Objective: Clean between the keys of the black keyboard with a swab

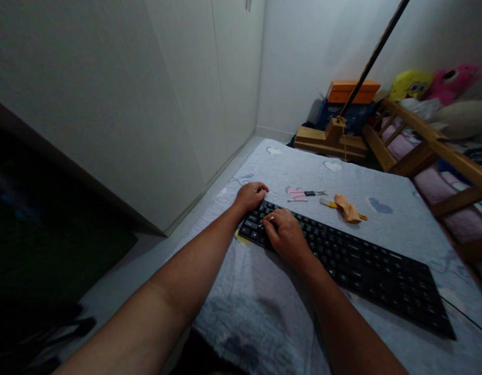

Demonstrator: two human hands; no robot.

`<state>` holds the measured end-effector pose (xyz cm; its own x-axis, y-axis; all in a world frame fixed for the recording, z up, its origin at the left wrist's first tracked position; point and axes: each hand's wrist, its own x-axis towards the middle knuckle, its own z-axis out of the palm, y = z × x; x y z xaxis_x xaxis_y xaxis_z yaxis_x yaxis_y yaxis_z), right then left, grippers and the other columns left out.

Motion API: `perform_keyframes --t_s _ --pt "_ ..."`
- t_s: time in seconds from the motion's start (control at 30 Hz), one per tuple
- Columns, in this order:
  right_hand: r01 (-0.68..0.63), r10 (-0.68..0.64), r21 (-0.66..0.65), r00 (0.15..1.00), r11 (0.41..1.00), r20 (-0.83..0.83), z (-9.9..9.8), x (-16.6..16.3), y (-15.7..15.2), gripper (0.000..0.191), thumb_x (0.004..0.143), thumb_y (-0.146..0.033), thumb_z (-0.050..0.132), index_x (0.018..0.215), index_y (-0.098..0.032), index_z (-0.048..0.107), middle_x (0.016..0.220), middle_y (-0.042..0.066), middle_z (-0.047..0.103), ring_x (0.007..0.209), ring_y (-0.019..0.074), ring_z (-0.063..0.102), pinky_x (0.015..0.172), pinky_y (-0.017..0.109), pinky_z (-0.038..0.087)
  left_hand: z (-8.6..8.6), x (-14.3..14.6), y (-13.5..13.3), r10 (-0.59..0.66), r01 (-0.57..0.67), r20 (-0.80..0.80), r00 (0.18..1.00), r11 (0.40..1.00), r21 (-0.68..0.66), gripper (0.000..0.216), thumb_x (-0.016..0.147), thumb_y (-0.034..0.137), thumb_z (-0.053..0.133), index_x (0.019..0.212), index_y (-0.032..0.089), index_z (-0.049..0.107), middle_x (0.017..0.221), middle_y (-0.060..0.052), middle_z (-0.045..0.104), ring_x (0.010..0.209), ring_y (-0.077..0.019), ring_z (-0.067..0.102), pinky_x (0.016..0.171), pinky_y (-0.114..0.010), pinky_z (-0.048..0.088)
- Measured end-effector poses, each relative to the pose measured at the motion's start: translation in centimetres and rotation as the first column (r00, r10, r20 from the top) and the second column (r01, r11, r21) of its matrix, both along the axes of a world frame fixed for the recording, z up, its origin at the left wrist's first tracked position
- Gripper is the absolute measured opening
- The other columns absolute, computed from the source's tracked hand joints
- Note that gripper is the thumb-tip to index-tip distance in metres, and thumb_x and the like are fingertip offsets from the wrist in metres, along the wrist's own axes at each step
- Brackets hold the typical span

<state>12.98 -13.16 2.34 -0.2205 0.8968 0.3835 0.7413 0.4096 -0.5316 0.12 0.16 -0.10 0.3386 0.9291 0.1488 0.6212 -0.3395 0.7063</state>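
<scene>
A long black keyboard point(366, 265) lies slantwise on a pale blue quilt point(264, 307). My left hand point(249, 195) grips the keyboard's far left corner with curled fingers. My right hand point(284, 235) rests on the keys at the left end, its fingers pinched on something small that I cannot make out. A yellowish bit shows under the keyboard's left edge.
Beyond the keyboard lie a pink-handled small tool point(303, 195) and a crumpled orange cloth point(347, 208). A wooden bed frame point(428, 146), a dark pole point(371, 60), an orange box point(352, 91) and plush toys point(436, 83) stand at the back right. White cupboard doors point(147, 104) fill the left.
</scene>
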Motion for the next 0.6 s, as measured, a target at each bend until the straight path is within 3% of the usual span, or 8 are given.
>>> perform_keyframes --t_s 0.6 --pt "0.015 -0.015 0.0 0.998 1.0 0.054 0.32 0.65 0.26 0.018 0.087 -0.015 0.052 0.072 -0.019 0.061 0.077 0.006 0.065 0.079 0.0211 0.055 0.077 0.033 0.041 0.09 0.03 -0.04 0.002 -0.002 -0.009 1.0 1.0 0.0 0.031 0.079 0.022 0.05 0.097 0.017 0.075 0.084 -0.004 0.074 0.079 -0.017 0.064 0.077 -0.027 0.049"
